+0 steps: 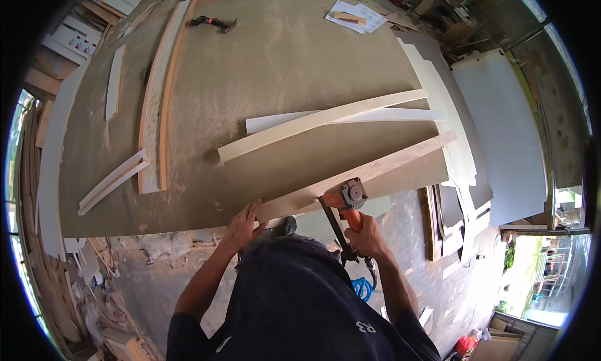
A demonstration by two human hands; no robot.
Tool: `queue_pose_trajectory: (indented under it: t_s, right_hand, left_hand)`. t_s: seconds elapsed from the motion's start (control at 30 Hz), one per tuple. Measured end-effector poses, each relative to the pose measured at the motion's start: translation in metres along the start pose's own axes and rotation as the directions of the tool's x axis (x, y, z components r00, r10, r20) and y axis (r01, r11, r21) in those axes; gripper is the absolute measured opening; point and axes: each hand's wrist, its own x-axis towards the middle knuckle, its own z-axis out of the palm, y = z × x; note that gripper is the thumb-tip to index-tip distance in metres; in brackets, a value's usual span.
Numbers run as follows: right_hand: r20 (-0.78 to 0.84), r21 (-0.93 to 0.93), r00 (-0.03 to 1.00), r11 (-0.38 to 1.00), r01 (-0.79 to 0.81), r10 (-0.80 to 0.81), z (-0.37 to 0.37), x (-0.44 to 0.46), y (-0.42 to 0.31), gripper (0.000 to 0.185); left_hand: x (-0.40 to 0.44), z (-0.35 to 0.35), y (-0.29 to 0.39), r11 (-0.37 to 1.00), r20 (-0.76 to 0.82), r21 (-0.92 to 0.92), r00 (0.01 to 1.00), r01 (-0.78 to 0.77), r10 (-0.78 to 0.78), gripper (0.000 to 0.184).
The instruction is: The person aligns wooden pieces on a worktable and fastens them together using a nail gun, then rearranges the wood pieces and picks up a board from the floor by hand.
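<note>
Single head-worn wide view; faces forward, down; worktable (282, 67) close below.

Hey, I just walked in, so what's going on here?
A person is working at a large table. Their left grip holds the left end of a long pale board by the near edge. Their right grip holds what looks like an orange nail gun, its nose at the board; whether it touches isn't clear. Farther back lie two overlapping strips and, toward the far side, a hammer.
</note>
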Motion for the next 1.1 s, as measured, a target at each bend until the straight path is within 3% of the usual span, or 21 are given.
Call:
queue_pose_trajectory:
  t_s: [0.4, 0.67, 0.93, 1.0, 1.1]
  right_hand:
    - [0.098, -0.087, 0.995, 0.996, 0.005, 0.004, 0.018, -0.005, -0.016, 0.045]
    - [0.128, -0.102, 0.988, 0.99, 0.095, -0.081, 0.028, 0.0, -0.024, 0.044]
    - [0.093, -0.109, 0.981, 0.978, 0.18, -0.17, 0.031, 0.0, -0.022, 0.044]
    - [0.116, -0.107, 0.988, 0.988, 0.111, -0.098, 0.031, -0.003, -0.028, 0.045]
    - [0.105, -0.129, 0.988, 0.983, 0.13, -0.117, 0.032, -0.001, -0.021, 0.046]
  left_hand:
    - [-0.004, 0.005, -0.003, 0.995, -0.054, 0.043, 0.995, -0.085, 0.087, 0.064]
    - [-0.003, 0.004, 0.006, 0.989, -0.042, -0.144, 0.999, -0.034, 0.028, 0.062]
    - [-0.001, 0.01, -0.003, 0.984, -0.111, -0.126, 0.987, -0.129, 0.116, 0.064]
    - [0.0, 0.011, -0.005, 0.983, -0.114, -0.125, 0.986, -0.134, 0.12, 0.063]
    - [0.001, 0.011, -0.005, 0.976, -0.098, -0.172, 0.989, -0.13, 0.114, 0.063]
